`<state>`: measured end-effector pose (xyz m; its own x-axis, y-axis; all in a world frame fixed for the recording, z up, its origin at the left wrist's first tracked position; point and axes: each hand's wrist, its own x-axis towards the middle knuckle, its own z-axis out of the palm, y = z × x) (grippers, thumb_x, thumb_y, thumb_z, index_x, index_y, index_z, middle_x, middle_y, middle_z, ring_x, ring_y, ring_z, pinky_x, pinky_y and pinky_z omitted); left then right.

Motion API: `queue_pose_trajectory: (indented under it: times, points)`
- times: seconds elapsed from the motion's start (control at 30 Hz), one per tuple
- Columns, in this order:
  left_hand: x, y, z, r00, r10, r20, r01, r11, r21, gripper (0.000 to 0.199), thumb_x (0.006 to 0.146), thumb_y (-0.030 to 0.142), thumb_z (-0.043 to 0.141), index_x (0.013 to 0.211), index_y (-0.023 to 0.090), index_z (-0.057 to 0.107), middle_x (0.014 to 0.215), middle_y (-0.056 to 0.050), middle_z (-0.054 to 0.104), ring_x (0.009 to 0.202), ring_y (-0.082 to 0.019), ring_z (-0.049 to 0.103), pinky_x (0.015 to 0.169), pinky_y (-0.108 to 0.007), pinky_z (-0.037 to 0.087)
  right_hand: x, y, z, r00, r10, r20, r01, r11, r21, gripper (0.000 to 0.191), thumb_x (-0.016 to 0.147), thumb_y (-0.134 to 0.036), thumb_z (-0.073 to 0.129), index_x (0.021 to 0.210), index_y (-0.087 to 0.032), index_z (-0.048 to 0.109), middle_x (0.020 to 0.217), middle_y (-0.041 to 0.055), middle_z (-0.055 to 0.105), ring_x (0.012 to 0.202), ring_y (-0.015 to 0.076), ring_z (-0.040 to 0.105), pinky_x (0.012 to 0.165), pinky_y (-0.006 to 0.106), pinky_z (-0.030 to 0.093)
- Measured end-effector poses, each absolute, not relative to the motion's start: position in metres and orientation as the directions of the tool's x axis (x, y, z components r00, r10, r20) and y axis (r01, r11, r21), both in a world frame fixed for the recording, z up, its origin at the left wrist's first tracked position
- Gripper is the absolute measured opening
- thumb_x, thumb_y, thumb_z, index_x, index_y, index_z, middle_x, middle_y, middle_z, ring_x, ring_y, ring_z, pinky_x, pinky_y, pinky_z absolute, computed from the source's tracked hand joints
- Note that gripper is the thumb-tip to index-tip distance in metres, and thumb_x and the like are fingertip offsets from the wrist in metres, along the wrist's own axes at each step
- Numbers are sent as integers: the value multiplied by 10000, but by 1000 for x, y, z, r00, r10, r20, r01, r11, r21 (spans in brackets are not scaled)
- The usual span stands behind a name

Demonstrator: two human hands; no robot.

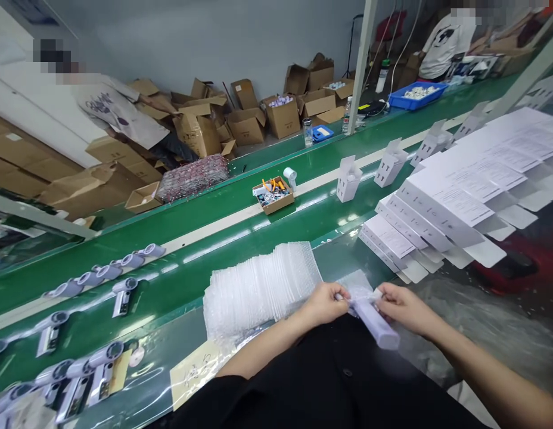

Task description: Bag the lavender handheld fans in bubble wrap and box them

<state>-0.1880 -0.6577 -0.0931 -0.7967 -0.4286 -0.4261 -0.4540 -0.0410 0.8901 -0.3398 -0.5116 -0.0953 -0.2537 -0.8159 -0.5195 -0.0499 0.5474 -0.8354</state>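
In front of my black shirt, a pale lilac handle-shaped device (378,326) points down to the right, partly inside a clear bubble-wrap bag (356,283). My left hand (328,304) is closed, pinching the bag's edge on the left side. On the other side my right hand (399,305) is also closed, with fingertips pinching the bag near the device. The device's upper end is hidden by the bag and fingers. Just left of my hands lies a thick row of stacked bubble-wrap bags (261,292).
White printed cartons (432,220) are stacked at right. Several open white boxes (348,180) stand along the green conveyor belt (205,238). Lilac devices (122,295) lie at left. A small cardboard box (276,205) holds tools. Across the belt stands a person (120,110).
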Motion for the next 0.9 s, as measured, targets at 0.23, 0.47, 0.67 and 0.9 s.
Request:
queue_pose_trajectory:
  times: [0.23, 0.47, 0.67, 0.9]
  points:
    - [-195, -679, -88, -824, -473, -310, -231, -219, 948, 267, 693, 312, 621, 881, 122, 629, 553, 29, 515, 449, -61, 421, 441, -181, 309, -361, -517, -72, -318, -800, -509, 156, 486, -860, 193, 714, -349, 608, 718, -184, 508, 534, -6, 603, 513, 147, 582, 508, 260, 461]
    - [-205, -710, -78, -982, -176, -67, -101, 191, 976, 1274, 285, 380, 883, 1404, 233, 292, 1409, -152, 334, 1198, -319, 407, 810, -320, 460, -361, -548, -77, -245, -881, -405, 604, 188, -774, 173, 667, -233, 676, 708, -173, 519, 572, -47, 543, 461, 66, 483, 453, 188, 390]
    - [-232, -680, -100, -931, -365, -6, -177, 434, 883, 457, 709, 271, 667, 1153, 211, 573, 1113, -69, 599, 1037, -220, 530, 924, -351, 405, -360, -558, -92, -368, -831, -418, 683, 64, -727, 267, 723, -289, 673, 911, -187, 513, 636, -29, 594, 525, 76, 553, 500, 175, 464]
    - [-213, -701, -120, -585, -785, -206, -260, -60, 964, 225, 748, 379, 599, 790, 160, 575, 626, 30, 512, 520, -93, 471, 447, -201, 393, -408, -527, -172, -781, -275, -560, 590, -32, -807, 850, 524, -291, 828, 1170, -305, 276, 763, -59, 588, 578, 144, 632, 528, 285, 570]
